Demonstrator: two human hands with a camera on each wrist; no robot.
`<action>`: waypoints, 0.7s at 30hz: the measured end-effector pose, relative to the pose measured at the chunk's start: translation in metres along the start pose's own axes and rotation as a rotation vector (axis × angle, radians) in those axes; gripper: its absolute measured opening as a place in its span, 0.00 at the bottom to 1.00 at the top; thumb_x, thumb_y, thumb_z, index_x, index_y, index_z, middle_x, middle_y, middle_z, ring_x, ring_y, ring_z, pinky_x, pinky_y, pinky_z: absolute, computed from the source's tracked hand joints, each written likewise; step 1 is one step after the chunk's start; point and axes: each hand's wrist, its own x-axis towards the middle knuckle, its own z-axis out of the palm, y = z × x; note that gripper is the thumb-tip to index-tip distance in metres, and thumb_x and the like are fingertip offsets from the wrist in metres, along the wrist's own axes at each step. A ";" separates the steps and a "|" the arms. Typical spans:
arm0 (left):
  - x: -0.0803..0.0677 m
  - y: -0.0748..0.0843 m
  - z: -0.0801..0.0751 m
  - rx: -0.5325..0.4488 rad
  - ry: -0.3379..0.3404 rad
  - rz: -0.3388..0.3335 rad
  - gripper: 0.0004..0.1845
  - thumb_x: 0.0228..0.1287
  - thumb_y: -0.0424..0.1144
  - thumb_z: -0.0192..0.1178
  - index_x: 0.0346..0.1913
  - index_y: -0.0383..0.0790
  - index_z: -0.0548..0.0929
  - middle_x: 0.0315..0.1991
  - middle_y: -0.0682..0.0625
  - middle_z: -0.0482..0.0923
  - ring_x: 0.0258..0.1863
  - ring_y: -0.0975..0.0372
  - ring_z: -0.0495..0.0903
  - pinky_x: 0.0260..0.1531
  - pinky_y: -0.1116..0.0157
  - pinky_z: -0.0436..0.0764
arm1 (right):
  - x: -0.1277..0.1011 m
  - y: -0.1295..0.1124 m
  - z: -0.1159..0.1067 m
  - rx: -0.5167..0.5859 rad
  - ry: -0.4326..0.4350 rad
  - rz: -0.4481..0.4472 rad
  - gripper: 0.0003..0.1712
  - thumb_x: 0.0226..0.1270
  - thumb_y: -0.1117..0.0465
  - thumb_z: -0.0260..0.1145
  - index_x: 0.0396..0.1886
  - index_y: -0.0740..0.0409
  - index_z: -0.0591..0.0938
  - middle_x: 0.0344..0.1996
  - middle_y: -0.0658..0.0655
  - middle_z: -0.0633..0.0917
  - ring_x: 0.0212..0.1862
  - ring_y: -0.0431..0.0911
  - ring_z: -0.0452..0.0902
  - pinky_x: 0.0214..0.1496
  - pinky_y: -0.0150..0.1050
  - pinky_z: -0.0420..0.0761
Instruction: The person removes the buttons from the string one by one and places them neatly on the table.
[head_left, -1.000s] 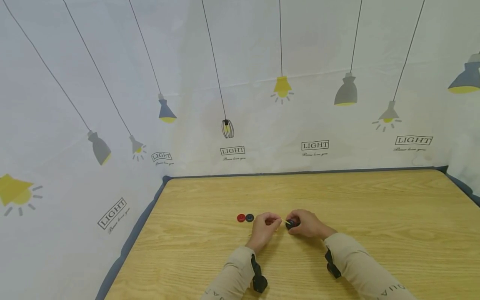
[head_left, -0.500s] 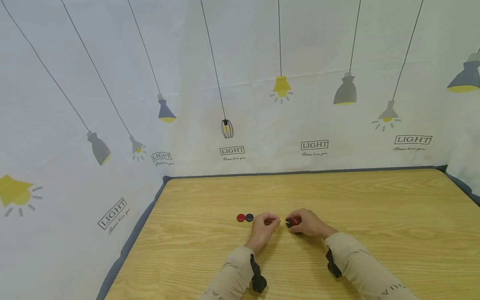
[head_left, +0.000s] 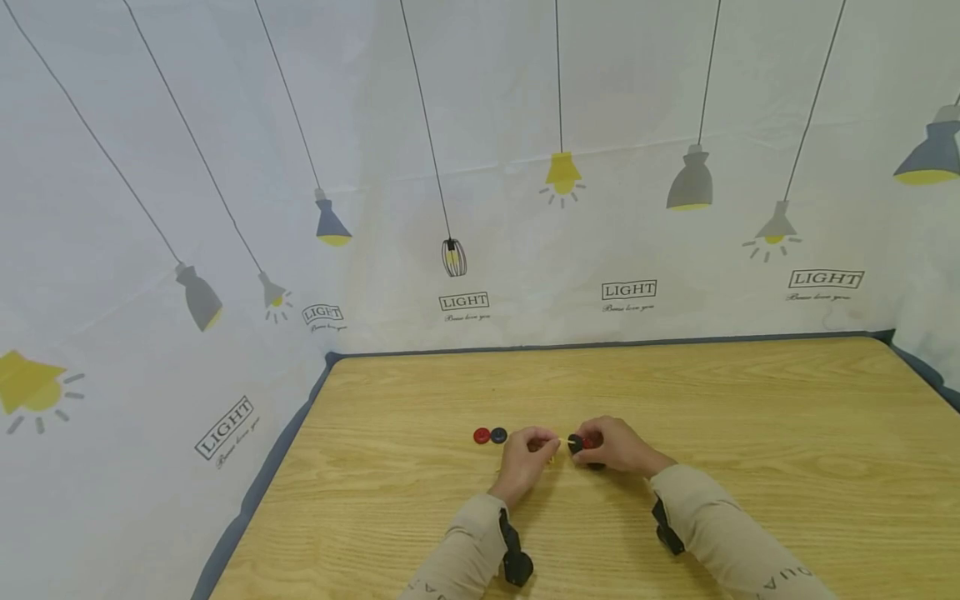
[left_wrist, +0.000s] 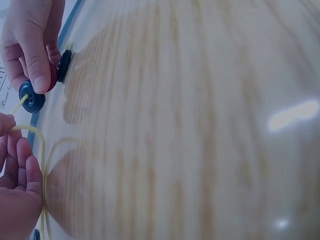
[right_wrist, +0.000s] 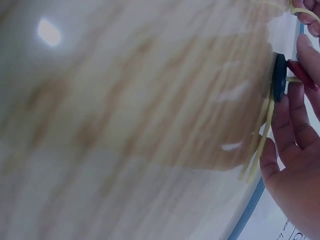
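A yellow cord (left_wrist: 43, 145) runs between the two hands, threaded through a dark button (left_wrist: 36, 102) held just past the right fingertips. Behind that dark button sit a red button (left_wrist: 53, 78) and a second dark button (left_wrist: 64, 66), the red one between the two. In the right wrist view, two strands trail from the second dark button toward 7 o'clock.

The left hand (head_left: 522, 461) has thumb and forefinger closed in a pinch on the cord, other fingers loosely bent. At 3 o'clock from it, across a small gap, the right hand (head_left: 617, 447) has thumb and fingers drawn together round the buttons.

At 10 o'clock from the left hand, near it, a loose red button (head_left: 482, 436) and a loose dark button (head_left: 498, 435) lie flat side by side. Wood of the table (head_left: 375, 517) stretches from them toward its slanting edge at 9 o'clock, from the hands to the far edge at 12, and more broadly toward 3. Beyond the far edge rises a lamp-printed curtain (head_left: 517, 108).
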 end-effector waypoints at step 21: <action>0.002 -0.005 0.000 0.019 0.041 -0.010 0.06 0.57 0.35 0.59 0.31 0.35 0.82 0.26 0.54 0.77 0.25 0.70 0.72 0.27 0.73 0.73 | 0.002 0.000 -0.003 0.018 -0.075 -0.053 0.06 0.49 0.65 0.69 0.28 0.62 0.83 0.25 0.50 0.81 0.25 0.36 0.68 0.27 0.31 0.70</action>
